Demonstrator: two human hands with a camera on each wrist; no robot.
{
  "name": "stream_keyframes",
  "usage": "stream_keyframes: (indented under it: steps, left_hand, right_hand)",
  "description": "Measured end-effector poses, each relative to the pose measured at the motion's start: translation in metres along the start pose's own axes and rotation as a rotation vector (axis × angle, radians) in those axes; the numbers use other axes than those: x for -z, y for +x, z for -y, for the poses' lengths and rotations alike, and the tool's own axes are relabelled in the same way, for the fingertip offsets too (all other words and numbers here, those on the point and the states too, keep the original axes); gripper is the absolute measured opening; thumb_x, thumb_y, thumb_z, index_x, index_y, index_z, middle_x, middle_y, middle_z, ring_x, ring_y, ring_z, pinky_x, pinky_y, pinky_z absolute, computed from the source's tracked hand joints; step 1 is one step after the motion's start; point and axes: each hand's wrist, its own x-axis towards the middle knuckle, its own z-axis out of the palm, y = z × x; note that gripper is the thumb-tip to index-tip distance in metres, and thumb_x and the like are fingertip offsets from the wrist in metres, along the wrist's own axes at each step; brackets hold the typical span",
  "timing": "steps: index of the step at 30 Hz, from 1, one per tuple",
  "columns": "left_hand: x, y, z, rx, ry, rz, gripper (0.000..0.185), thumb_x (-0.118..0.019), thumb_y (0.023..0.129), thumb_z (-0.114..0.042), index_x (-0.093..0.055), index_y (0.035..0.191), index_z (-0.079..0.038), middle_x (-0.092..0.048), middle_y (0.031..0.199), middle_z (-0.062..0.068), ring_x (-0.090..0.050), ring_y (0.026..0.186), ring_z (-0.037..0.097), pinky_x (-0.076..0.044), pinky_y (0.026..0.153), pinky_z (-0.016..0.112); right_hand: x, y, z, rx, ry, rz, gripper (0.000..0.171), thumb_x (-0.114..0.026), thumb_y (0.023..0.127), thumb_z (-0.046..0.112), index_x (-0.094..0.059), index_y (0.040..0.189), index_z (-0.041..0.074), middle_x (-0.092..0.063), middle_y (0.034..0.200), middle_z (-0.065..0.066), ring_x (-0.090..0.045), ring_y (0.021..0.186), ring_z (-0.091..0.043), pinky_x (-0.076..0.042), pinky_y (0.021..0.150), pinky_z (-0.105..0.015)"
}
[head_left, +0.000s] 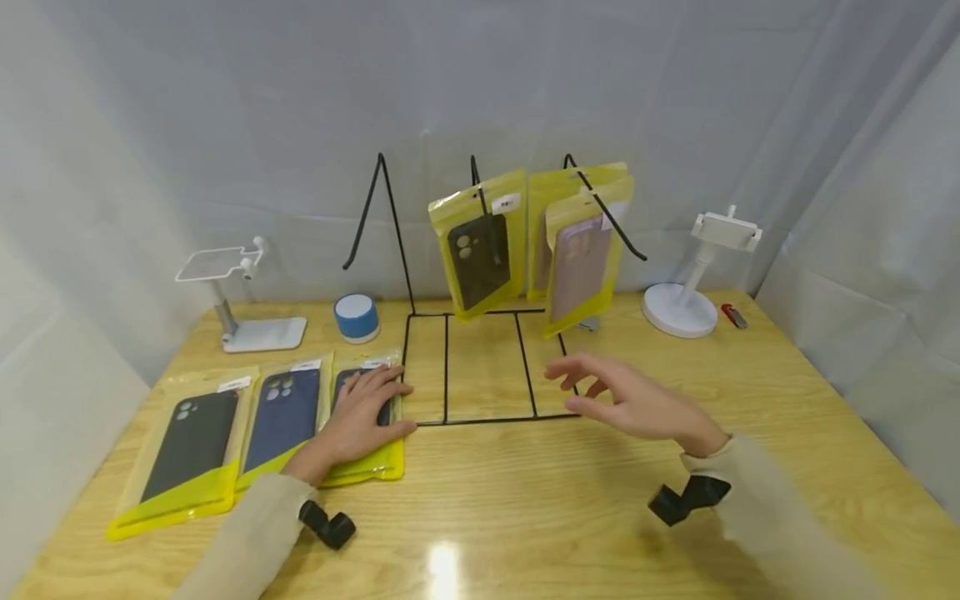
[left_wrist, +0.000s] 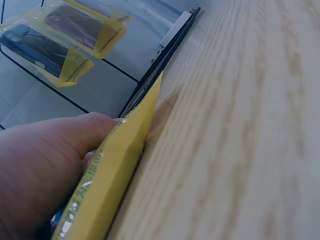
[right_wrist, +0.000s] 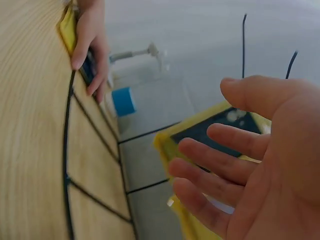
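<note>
My left hand [head_left: 366, 417] rests on a packaged phone case [head_left: 375, 468], the rightmost of three yellow-edged packets lying side by side on the table. Its fingers spread across the upper part of the packet, and in the left wrist view the thumb lies along the packet's edge. My right hand [head_left: 630, 398] hovers near the front right of the black wire rack [head_left: 480, 422], fingers loosely bent and holding nothing. From the rack's middle hook hangs a packet with a black phone case [head_left: 480, 258]. On the right hook hang two packets, the front one with a lilac phone case [head_left: 579, 271].
Left of my left hand lie packets with a navy phone case [head_left: 282, 417] and a black phone case [head_left: 191, 442]. Behind them stand a white phone stand [head_left: 264, 333] and a blue cylinder [head_left: 356, 317]. At the right are another white stand [head_left: 679, 308] and a small red-and-grey object [head_left: 734, 315].
</note>
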Motion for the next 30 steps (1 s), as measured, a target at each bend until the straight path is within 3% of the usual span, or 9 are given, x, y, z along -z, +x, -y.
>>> stream_keyframes:
  steps: [6,10,16,19,24,30]
  left_hand:
    - [0.001,-0.001,-0.001,0.0,-0.005,-0.002,0.052,-0.069,0.087,-0.036,-0.059,0.129,-0.007,-0.039,0.15,0.017,-0.025,0.142,0.04,-0.01,0.112,0.063]
    - [0.001,-0.001,-0.002,0.001,-0.008,0.003,0.052,-0.069,0.088,-0.036,-0.059,0.129,-0.007,-0.038,0.15,0.017,-0.024,0.142,0.04,-0.01,0.112,0.063]
    - [0.001,-0.001,-0.002,0.003,-0.007,0.004,0.052,-0.069,0.088,-0.036,-0.059,0.129,-0.007,-0.038,0.151,0.017,-0.024,0.142,0.04,-0.011,0.112,0.063]
    - [0.0,-0.001,-0.003,0.003,-0.004,0.005,0.052,-0.069,0.088,-0.037,-0.059,0.129,-0.007,-0.038,0.151,0.017,-0.025,0.142,0.04,-0.011,0.112,0.063]
    - [0.001,-0.001,-0.005,0.005,-0.01,0.002,0.052,-0.069,0.087,-0.036,-0.06,0.129,-0.006,-0.038,0.15,0.018,-0.025,0.142,0.04,-0.011,0.112,0.063]
    - [0.003,-0.001,-0.005,0.003,-0.009,0.002,0.052,-0.069,0.087,-0.035,-0.06,0.129,-0.006,-0.038,0.15,0.018,-0.025,0.142,0.04,-0.011,0.112,0.063]
  right_hand:
    - [-0.015,-0.004,-0.036,-0.131,-0.022,-0.037,0.048,-0.055,0.099,0.021,-0.042,0.141,0.001,-0.048,0.138,-0.022,-0.058,0.112,-0.036,-0.052,0.087,-0.039]
    - [-0.027,-0.003,-0.054,-0.206,-0.051,-0.046,0.06,-0.055,0.099,0.029,-0.034,0.146,-0.001,-0.034,0.148,-0.026,-0.048,0.125,-0.042,-0.048,0.096,-0.049]
    - [-0.039,0.002,-0.073,-0.249,-0.194,-0.097,0.076,-0.061,0.092,0.045,-0.033,0.149,0.004,-0.022,0.156,-0.024,-0.018,0.143,-0.045,-0.025,0.108,-0.065]
    - [-0.042,0.005,-0.083,-0.27,-0.193,-0.107,0.079,-0.062,0.091,0.044,-0.029,0.151,0.004,-0.013,0.158,-0.025,-0.011,0.144,-0.047,-0.018,0.108,-0.07]
    - [-0.047,0.008,-0.096,-0.328,-0.145,-0.093,0.082,-0.062,0.091,0.044,-0.023,0.153,0.007,-0.004,0.16,-0.022,-0.003,0.145,-0.048,-0.007,0.105,-0.076]
    - [-0.052,0.013,-0.102,-0.33,-0.172,-0.083,0.083,-0.06,0.091,0.047,-0.022,0.153,0.006,-0.005,0.161,-0.02,-0.004,0.146,-0.046,-0.007,0.107,-0.073]
